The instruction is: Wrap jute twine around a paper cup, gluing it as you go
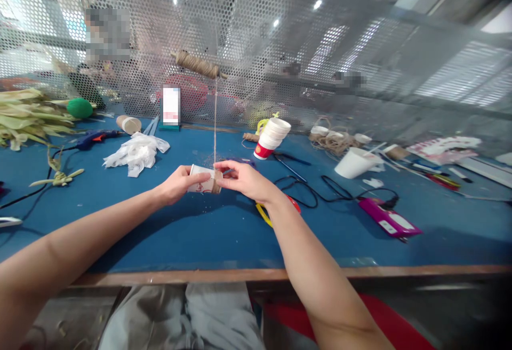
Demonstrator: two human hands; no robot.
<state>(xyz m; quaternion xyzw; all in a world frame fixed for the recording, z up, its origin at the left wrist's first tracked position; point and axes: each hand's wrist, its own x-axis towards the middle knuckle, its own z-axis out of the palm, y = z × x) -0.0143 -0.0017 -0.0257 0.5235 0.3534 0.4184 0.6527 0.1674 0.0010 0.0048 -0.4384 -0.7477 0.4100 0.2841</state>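
Observation:
A small paper cup (pixel 201 179) lies on its side above the blue table (pixel 200 227), held between both hands. My left hand (pixel 176 183) grips its open end. My right hand (pixel 242 177) pinches the other end, where brown twine is wound around the cup. A taut strand of twine (pixel 215 120) runs straight up from the cup to a twine spool (pixel 197 64) hanging on the perforated metal screen.
A stack of paper cups (pixel 271 136) and a tipped white cup (pixel 355 162) lie at the right, with black cables, a purple glue gun (pixel 389 221) and twine scraps. White netting (pixel 136 152), a blue glue gun (pixel 94 137), dried leaves and a green ball are at the left.

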